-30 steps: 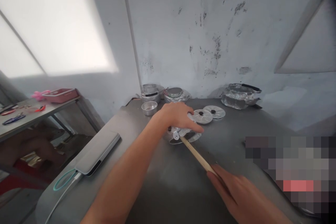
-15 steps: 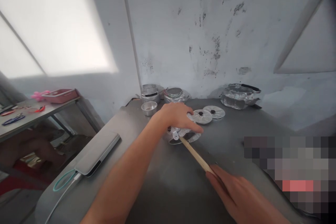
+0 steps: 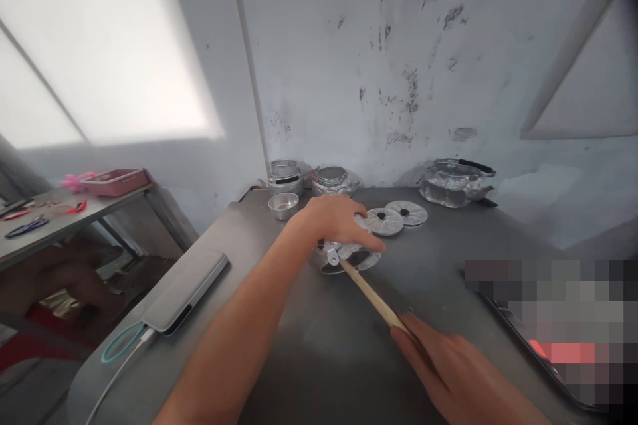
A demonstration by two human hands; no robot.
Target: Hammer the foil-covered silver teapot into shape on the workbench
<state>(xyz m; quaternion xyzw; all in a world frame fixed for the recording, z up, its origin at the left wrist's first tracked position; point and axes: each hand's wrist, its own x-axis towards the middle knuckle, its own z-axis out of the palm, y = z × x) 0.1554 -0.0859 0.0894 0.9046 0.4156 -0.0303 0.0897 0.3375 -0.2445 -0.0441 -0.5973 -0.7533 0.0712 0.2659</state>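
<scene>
My left hand [image 3: 341, 218] is wrapped over a shiny metal teapot [image 3: 366, 259] in crinkled clear wrapping, thumb along its near side. Much of the teapot is hidden under this hand. My right hand [image 3: 433, 352] grips a pale wooden stick [image 3: 371, 295] by its near end. The stick's far end meets a small metal lug [image 3: 333, 256] at the teapot's rim. Just beyond lie two round lids, a nearer lid [image 3: 383, 224] and a farther lid [image 3: 413, 214], each with a black knob. A perforated strainer cup [image 3: 284, 206] stands left of my left hand.
On the grey table [image 3: 319, 358], a power bank [image 3: 187, 292] with a cable lies at left. Another teapot [image 3: 451, 186] with a black handle is at back right; more metal pots [image 3: 331, 179] stand by the wall. A pink basket [image 3: 117, 182] sits on a side table. The right corner is pixelated.
</scene>
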